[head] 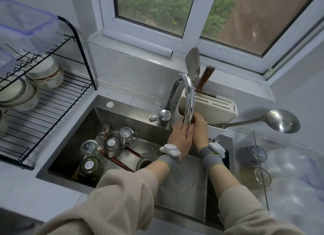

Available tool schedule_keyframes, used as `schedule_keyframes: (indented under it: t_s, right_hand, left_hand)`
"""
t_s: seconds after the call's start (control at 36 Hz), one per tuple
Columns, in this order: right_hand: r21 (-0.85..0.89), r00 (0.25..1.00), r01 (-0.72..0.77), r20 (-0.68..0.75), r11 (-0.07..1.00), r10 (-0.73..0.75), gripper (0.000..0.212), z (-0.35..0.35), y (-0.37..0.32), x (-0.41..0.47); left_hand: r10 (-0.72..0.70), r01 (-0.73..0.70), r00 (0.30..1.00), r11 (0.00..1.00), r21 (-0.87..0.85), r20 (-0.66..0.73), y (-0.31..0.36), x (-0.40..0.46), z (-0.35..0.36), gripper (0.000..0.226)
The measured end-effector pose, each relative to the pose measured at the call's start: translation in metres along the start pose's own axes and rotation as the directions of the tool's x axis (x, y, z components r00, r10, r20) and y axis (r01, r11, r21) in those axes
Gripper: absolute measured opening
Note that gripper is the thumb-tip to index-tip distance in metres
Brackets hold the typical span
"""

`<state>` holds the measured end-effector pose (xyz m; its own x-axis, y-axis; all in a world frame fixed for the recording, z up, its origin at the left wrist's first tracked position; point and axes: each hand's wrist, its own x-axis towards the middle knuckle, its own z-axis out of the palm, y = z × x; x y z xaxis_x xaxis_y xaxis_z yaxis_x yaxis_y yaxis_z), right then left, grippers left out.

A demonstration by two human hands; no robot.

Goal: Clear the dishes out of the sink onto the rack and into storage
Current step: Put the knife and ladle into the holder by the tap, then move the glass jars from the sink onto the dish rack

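Note:
The steel sink [84,129] holds several upturned glass cups [112,144] in its left half, with brown chopsticks [122,163] lying among them near the drain [145,163]. My left hand [180,138] and my right hand [201,129] are pressed together just under the spout of the chrome tap [188,94]. The left fingers lie straight against the right hand. A small dark brown bit shows above the fingertips; what it is stays hidden. The black wire rack [52,110] stands left of the sink with stacked bowls [45,73] on it.
Clear plastic containers [26,24] sit on the rack's top tier. Behind the tap a cream utensil holder [215,106] carries a knife [205,78] and a spatula [192,63]. A steel ladle [278,120] juts out to the right above a clear box [280,156].

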<state>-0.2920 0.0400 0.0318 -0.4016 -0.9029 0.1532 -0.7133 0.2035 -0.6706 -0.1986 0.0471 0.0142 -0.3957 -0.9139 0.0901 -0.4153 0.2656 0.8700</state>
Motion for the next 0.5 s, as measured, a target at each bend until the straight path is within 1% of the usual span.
schedule_keyframes:
  t_s: [0.06,0.14,0.19,0.25,0.33,0.39,0.42,0.47,0.5]
  right_hand:
    - [-0.046,0.999,-0.010,-0.038,0.999,0.008,0.023,0.010,0.002,-0.014]
    - [-0.093,0.992,-0.023,-0.127,0.995,0.011,0.039,0.023,0.004,-0.033]
    - [-0.124,0.983,-0.025,-0.183,0.992,0.002,0.045,0.033,0.006,-0.048]
    - [-0.152,0.983,-0.036,-0.183,0.988,0.007,0.046,0.046,0.009,-0.066]
    - [-0.147,0.997,-0.042,-0.072,0.988,0.032,0.049,0.067,0.017,-0.088]
    - [-0.134,0.998,-0.043,0.049,0.990,0.050,0.050,0.078,0.024,-0.098]
    - [-0.142,0.990,-0.048,0.127,0.989,0.067,0.050,0.085,0.029,-0.105]
    - [-0.193,0.948,-0.071,0.293,0.979,0.126,0.046,0.101,0.038,-0.115]
    - [-0.230,0.909,-0.091,0.378,0.969,0.176,0.044,0.109,0.042,-0.121]
  left_hand:
    - [-0.019,0.018,1.000,1.000,0.015,0.016,-0.014,-0.008,0.002,0.042]
    - [-0.026,0.020,0.995,0.998,0.067,0.097,-0.034,-0.018,0.001,0.044]
    - [-0.092,0.084,0.990,0.994,0.075,0.110,-0.047,-0.028,-0.001,0.045]
    - [-0.165,0.154,0.977,0.984,0.090,0.135,-0.063,-0.041,-0.005,0.045]
    - [-0.245,0.218,0.947,0.965,0.145,0.208,-0.084,-0.056,-0.012,0.039]
    - [-0.305,0.251,0.913,0.943,0.217,0.270,-0.094,-0.062,-0.017,0.036]
    - [-0.354,0.281,0.884,0.924,0.259,0.306,-0.100,-0.066,-0.021,0.036]
    - [-0.450,0.336,0.812,0.881,0.334,0.371,-0.112,-0.073,-0.027,0.035]
    - [-0.500,0.373,0.771,0.857,0.356,0.394,-0.118,-0.078,-0.031,0.034]
